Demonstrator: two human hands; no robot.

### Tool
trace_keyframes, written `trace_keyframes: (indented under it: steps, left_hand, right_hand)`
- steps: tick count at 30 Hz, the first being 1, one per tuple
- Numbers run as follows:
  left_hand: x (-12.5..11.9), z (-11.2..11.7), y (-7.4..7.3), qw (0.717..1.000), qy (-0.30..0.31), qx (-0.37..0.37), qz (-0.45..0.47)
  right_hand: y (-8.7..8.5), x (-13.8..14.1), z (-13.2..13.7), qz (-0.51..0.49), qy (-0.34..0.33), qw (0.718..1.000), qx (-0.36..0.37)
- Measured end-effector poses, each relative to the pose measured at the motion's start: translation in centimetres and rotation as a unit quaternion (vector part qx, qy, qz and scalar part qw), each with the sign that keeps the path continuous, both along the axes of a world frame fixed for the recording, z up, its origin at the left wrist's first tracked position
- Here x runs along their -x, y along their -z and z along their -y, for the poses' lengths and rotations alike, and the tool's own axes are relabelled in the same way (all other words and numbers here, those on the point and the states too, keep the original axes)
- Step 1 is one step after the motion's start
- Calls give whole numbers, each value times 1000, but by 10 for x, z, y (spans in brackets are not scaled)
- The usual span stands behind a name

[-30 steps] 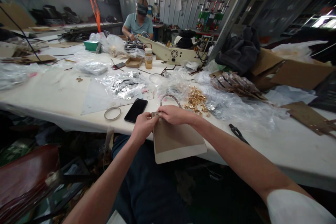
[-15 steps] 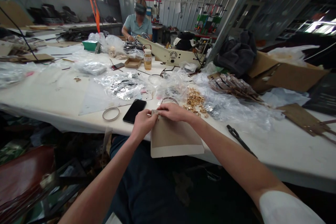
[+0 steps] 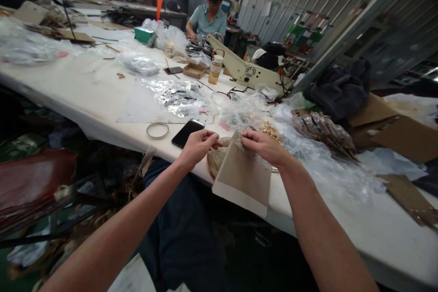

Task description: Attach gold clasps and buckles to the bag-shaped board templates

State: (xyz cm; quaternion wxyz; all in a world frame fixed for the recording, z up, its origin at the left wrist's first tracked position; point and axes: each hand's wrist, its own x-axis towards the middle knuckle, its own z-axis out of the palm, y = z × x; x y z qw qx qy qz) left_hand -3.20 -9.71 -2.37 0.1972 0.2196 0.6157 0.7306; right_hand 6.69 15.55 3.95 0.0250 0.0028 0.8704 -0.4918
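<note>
One beige panel (image 3: 241, 180) hangs from the right hand (image 3: 263, 147), which has its fingers pinched on the panel's top edge near its upper left corner. The panel lies below and between the hands, tilted, its lower edge sloping down to the right and reaching past the near edge of the white-covered table (image 3: 99, 96); it is seen too obliquely to tell which of its sides is longer. The right hand is the nearer, touching it; the left hand (image 3: 201, 143) is just beside that corner, apart from it, thumb and fingertips drawn together, and whether they hold something small cannot be told. Right below the left fingertips, partly hidden by the panel, sits a rounded, brown-rimmed thing (image 3: 215, 162), crowding that side. Just left of the left hand lie a black phone (image 3: 185, 134) and, farther out, a pale ring (image 3: 148, 130). Gold-coloured pieces (image 3: 270, 130) lie just beyond the right hand, and crumpled clear plastic (image 3: 236, 108) covers the table ahead of both. Well beyond the hands are a bottle (image 3: 215, 73), a cream machine (image 3: 239, 69) and a co-worker (image 3: 207, 20).
</note>
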Motion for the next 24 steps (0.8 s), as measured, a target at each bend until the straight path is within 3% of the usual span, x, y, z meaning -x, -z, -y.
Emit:
trace_keyframes:
  steps: [5,12,15,19,24]
  left_hand:
    - [6,5,10,999,-6,4,-49]
    - [6,-4,-3,981,168,-12,-96]
    - [5,-8,-7,975,203,-7,-86]
    - [2,-11,-13,983,142,-7,-114]
    - [6,-17,-15,960,74,119,-242]
  right_hand:
    - [-13,-4,5,21,5,1000,2]
    - [-17,4,22,34,-33,999,23]
    - [-18,-1,23,30,-28,998,38]
    - [-17,-8,21,32,-3,999,5]
    - [-6,-2,14,25,16,999,-45]
